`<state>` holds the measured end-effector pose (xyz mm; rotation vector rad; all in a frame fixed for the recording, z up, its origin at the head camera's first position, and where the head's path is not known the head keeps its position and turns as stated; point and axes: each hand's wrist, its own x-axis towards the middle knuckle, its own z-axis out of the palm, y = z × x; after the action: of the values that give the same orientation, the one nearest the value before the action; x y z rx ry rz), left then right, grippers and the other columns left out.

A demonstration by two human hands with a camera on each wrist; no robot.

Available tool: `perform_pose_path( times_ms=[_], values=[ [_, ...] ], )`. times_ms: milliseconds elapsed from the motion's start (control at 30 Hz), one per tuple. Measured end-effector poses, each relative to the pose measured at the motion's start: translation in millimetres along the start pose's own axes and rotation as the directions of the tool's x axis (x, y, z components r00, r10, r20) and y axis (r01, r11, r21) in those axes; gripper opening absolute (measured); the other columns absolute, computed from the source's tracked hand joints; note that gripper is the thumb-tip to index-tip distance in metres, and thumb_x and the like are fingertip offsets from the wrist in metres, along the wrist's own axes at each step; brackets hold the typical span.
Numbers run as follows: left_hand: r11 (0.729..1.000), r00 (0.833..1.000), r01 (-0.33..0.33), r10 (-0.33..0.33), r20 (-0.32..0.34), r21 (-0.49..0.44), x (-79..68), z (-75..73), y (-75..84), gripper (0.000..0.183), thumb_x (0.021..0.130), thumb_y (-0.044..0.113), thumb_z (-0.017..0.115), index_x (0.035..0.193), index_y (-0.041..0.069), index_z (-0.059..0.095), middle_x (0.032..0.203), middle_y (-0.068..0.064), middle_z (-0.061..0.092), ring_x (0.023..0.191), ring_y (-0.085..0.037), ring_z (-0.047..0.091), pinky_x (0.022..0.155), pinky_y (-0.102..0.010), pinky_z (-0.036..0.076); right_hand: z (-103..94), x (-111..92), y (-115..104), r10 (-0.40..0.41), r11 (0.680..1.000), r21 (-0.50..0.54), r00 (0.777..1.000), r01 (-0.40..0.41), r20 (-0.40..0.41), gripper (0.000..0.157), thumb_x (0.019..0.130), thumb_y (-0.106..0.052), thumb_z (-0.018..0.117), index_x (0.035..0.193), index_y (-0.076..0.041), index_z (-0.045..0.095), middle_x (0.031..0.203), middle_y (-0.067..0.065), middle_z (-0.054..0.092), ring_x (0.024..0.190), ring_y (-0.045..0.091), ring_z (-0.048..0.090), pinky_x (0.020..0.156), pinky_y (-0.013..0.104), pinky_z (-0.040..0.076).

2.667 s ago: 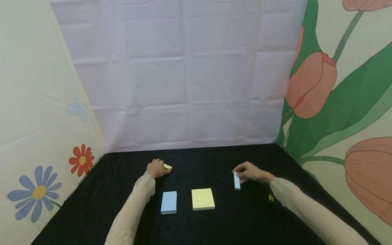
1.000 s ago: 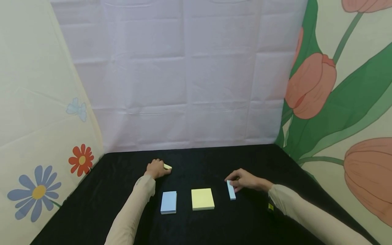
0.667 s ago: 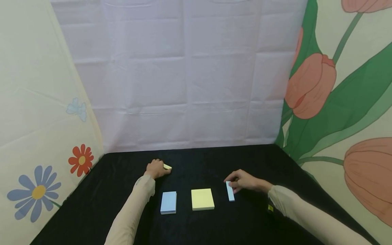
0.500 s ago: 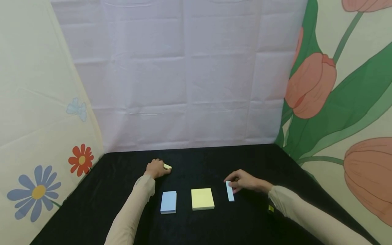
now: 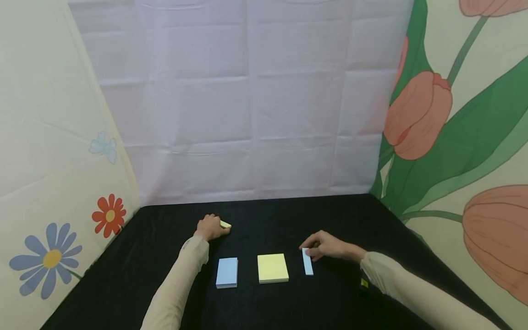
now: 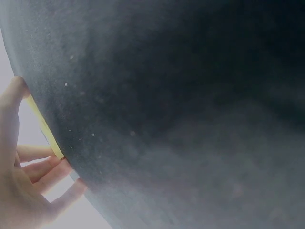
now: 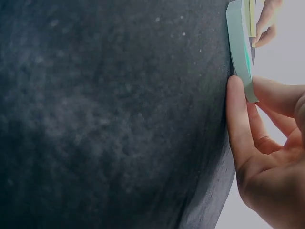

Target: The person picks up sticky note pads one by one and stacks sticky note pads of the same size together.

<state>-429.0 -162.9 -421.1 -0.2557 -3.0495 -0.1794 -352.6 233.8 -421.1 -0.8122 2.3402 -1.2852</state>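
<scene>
My left hand (image 5: 209,227) rests far back on the black cloth, holding a small yellow sticky-note pad (image 5: 225,224) between thumb and fingers; the hand covers most of it. In the left wrist view the pad's yellow edge (image 6: 46,128) spans from thumb to fingers. Over on the right, my right hand (image 5: 327,245) pinches one end of a narrow light blue sticky-note pad (image 5: 307,262). Its free end points toward the table's front. To the left of that strip lies a square yellow sticky-note pad (image 5: 273,268), and farther left a blue rectangular sticky-note pad (image 5: 227,273).
Black cloth (image 5: 264,311) covers the table up to a white hanging sheet (image 5: 247,114). Flower-printed fabric hangs along the left (image 5: 53,160) and right (image 5: 445,114) sides. A small yellow-green patch (image 5: 365,283) shows under the right sleeve.
The right hand has moved left and toward the front with the narrow blue sticky-note pad, closer to the square yellow one. The left hand and the two lying pads stay put.
</scene>
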Motion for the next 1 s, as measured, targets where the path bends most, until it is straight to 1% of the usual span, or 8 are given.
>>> perform_pose_path(
  times_ms=[133,267,333,433,533,800,900,1000],
  values=[
    [1.000,1.000,0.005,-0.005,0.002,-0.001,0.4,1.5,0.5,0.051,0.087,0.043,0.068,0.104,-0.005,0.065,0.098,-0.016,0.058,0.088,-0.028,0.050,0.083,-0.049,0.047,1.0,0.4,-1.8,0.014,1.000,-0.015,1.000,-0.014,0.001,0.025,0.096,-0.004,0.063,0.117,0.009,0.066,0.115,0.018,0.062,0.094,0.027,0.065,0.074,0.039,0.057],
    [1.000,1.000,0.008,-0.008,0.008,-0.008,1.2,2.0,0.6,0.050,0.087,0.043,0.068,0.104,-0.005,0.065,0.098,-0.015,0.058,0.088,-0.028,0.050,0.083,-0.049,0.046,1.1,1.2,-2.2,0.018,0.999,-0.043,1.000,-0.018,0.012,0.026,0.096,-0.007,0.064,0.117,0.007,0.067,0.114,0.014,0.061,0.095,0.026,0.063,0.075,0.039,0.057],
    [1.000,1.000,0.004,-0.004,0.008,-0.008,1.5,1.7,0.7,0.050,0.088,0.043,0.068,0.104,-0.005,0.065,0.097,-0.015,0.058,0.087,-0.027,0.050,0.082,-0.049,0.046,1.9,0.9,-3.1,0.001,0.998,-0.058,1.000,0.000,0.021,0.027,0.096,-0.007,0.064,0.118,0.007,0.067,0.111,0.013,0.060,0.094,0.025,0.062,0.074,0.040,0.057],
    [1.000,1.000,0.002,-0.002,0.006,-0.007,1.9,1.9,0.6,0.050,0.088,0.043,0.067,0.103,-0.004,0.065,0.097,-0.015,0.058,0.087,-0.027,0.050,0.081,-0.049,0.047,3.0,0.7,-4.7,-0.017,0.996,-0.093,0.999,0.020,0.029,0.028,0.096,-0.008,0.063,0.119,0.007,0.067,0.106,0.012,0.058,0.090,0.022,0.060,0.072,0.037,0.057],
    [1.000,1.000,0.003,-0.003,0.004,-0.008,2.6,2.9,0.0,0.049,0.087,0.044,0.067,0.102,-0.003,0.066,0.097,-0.014,0.058,0.087,-0.027,0.050,0.082,-0.049,0.047,4.0,1.0,-6.2,-0.018,0.992,-0.122,1.000,0.021,0.024,0.027,0.096,-0.009,0.063,0.118,0.006,0.068,0.102,0.010,0.057,0.087,0.021,0.058,0.069,0.034,0.056],
    [1.000,1.000,0.002,-0.002,-0.002,-0.007,1.8,0.4,-0.4,0.049,0.087,0.042,0.067,0.103,-0.004,0.066,0.097,-0.015,0.058,0.088,-0.027,0.051,0.082,-0.049,0.047,4.9,1.0,-4.6,-0.061,0.988,-0.143,0.998,0.064,0.021,0.026,0.095,-0.009,0.064,0.116,0.007,0.069,0.103,0.011,0.056,0.082,0.020,0.059,0.066,0.033,0.056],
    [1.000,1.000,0.008,-0.008,0.000,-0.006,1.8,0.9,-0.4,0.049,0.087,0.043,0.067,0.102,-0.003,0.066,0.096,-0.015,0.059,0.087,-0.027,0.051,0.082,-0.049,0.047,4.5,0.6,-3.7,-0.048,0.987,-0.154,0.999,0.050,0.015,0.026,0.096,-0.011,0.064,0.116,0.005,0.069,0.105,0.011,0.058,0.080,0.019,0.059,0.065,0.032,0.055],
    [1.000,1.000,0.014,-0.014,-0.001,-0.005,1.5,2.3,-0.7,0.049,0.087,0.044,0.067,0.101,-0.003,0.066,0.096,-0.015,0.059,0.086,-0.027,0.051,0.081,-0.048,0.047,3.9,-0.6,-4.4,-0.018,0.986,-0.168,1.000,0.019,0.009,0.028,0.095,-0.015,0.066,0.117,0.003,0.069,0.107,0.010,0.058,0.076,0.019,0.058,0.062,0.030,0.052]
  ],
)
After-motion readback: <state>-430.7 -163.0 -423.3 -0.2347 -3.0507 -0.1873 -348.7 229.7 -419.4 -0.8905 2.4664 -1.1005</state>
